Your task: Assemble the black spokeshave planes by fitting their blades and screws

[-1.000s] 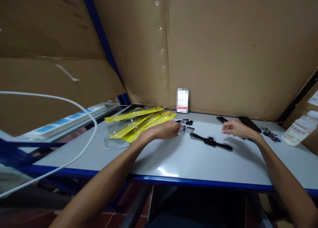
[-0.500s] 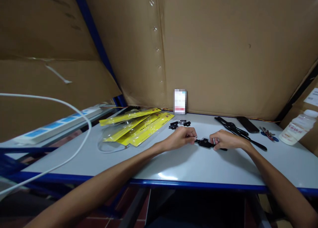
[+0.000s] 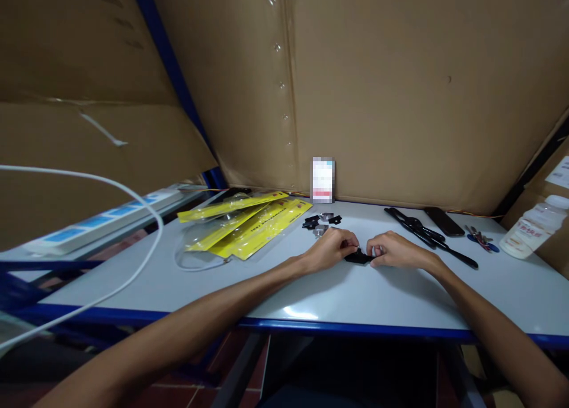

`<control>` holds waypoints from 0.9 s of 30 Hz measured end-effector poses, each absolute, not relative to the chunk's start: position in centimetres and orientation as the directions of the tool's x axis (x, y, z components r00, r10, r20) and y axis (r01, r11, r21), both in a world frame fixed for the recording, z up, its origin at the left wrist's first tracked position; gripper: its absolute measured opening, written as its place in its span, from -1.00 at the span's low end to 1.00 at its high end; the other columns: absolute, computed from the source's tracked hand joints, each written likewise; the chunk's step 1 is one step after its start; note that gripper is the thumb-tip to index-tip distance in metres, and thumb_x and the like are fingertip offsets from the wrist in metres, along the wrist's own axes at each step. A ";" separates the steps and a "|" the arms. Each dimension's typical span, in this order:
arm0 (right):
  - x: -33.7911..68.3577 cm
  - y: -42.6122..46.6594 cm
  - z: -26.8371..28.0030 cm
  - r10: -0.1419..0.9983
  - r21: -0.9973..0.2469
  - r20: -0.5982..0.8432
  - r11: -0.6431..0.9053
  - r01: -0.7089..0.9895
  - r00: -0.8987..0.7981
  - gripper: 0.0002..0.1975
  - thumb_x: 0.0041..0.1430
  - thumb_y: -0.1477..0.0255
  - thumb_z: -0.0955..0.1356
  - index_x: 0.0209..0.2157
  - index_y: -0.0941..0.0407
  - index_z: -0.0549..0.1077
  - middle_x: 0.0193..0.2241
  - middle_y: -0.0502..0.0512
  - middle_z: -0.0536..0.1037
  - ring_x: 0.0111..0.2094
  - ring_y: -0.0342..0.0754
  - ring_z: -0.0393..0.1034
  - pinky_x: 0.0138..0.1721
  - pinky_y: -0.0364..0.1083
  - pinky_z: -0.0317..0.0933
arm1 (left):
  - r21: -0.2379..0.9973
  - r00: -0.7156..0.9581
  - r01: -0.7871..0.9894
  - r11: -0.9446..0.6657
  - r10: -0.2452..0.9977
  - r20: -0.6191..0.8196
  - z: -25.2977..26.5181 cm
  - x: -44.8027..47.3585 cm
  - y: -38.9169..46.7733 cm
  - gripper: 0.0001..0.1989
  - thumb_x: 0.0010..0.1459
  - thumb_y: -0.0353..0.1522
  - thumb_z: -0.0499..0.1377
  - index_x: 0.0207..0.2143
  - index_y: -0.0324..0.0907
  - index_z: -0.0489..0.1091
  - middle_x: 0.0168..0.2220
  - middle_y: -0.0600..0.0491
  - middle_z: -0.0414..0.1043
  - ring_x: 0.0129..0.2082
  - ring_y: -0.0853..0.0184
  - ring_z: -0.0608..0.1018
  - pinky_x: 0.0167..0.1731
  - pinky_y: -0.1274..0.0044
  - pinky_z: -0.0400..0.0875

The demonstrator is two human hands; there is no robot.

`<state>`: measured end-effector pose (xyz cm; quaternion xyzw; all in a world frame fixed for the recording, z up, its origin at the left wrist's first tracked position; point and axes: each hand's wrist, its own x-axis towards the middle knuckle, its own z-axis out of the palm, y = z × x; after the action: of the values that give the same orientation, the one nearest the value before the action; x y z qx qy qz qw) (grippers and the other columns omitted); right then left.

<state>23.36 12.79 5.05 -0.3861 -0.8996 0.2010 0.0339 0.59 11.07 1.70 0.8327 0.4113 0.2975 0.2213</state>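
Observation:
A black spokeshave (image 3: 357,258) lies low over the table between my two hands, its middle showing and its handles mostly covered by fingers. My left hand (image 3: 332,246) is closed with fingertips pinched at the upper left of the tool; any small part in that pinch is hidden. From the other side, my right hand (image 3: 395,250) closes thumb and fingers around the right handle. Just beyond my left hand lie small black metal plates (image 3: 312,222) and thin silver blades (image 3: 319,232). Farther right, more black spokeshaves (image 3: 416,227) rest in a loose pile.
Yellow-carded clear packages (image 3: 262,227) are heaped at left, beside a white power strip (image 3: 89,227) and a looping white cable (image 3: 149,218). A lit phone (image 3: 322,181) leans on the cardboard wall. A dark phone (image 3: 444,222), keys (image 3: 480,239) and a bottle (image 3: 533,227) stand right.
My left hand has shifted right and my hands are closer together over the spokeshave. A silver blade behind my left hand now shows. The right handle's end is no longer visible.

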 end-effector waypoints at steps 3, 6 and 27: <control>23.3 12.7 5.1 0.702 -0.391 -0.082 0.630 0.671 -0.707 -0.92 0.04 0.43 0.47 -0.35 0.07 0.54 -0.46 -0.07 0.49 -0.43 -0.13 0.29 -0.39 -0.15 0.04 | 0.576 0.511 0.565 -0.590 0.799 0.317 2.1 0.9 10.8 -0.87 0.19 -0.46 0.19 -0.30 -0.21 0.56 -0.41 0.06 0.55 -0.44 0.36 0.49 -0.37 0.56 0.30; 23.3 12.8 4.9 0.695 -0.385 -0.075 0.641 0.664 -0.715 -0.93 0.05 0.44 0.46 -0.37 0.07 0.53 -0.47 -0.08 0.48 -0.44 -0.13 0.28 -0.39 -0.15 0.03 | 0.544 0.540 0.570 -0.616 0.780 0.317 2.2 1.0 10.8 -0.86 0.20 -0.46 0.18 -0.30 -0.20 0.55 -0.41 0.06 0.55 -0.44 0.36 0.49 -0.38 0.55 0.30; 23.4 12.7 4.9 0.690 -0.391 -0.079 0.643 0.659 -0.720 -0.94 0.07 0.44 0.44 -0.36 0.07 0.51 -0.44 -0.05 0.49 -0.44 -0.13 0.28 -0.39 -0.15 0.01 | 0.447 0.569 0.616 -0.649 0.759 0.318 2.0 0.7 11.2 -0.86 0.21 -0.51 0.17 -0.26 -0.22 0.53 -0.40 0.04 0.53 -0.44 0.35 0.50 -0.38 0.55 0.28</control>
<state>23.39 12.71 4.90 -0.3722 -0.9055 0.2001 0.0389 0.73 11.18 2.02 0.8737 0.3933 0.2470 0.1449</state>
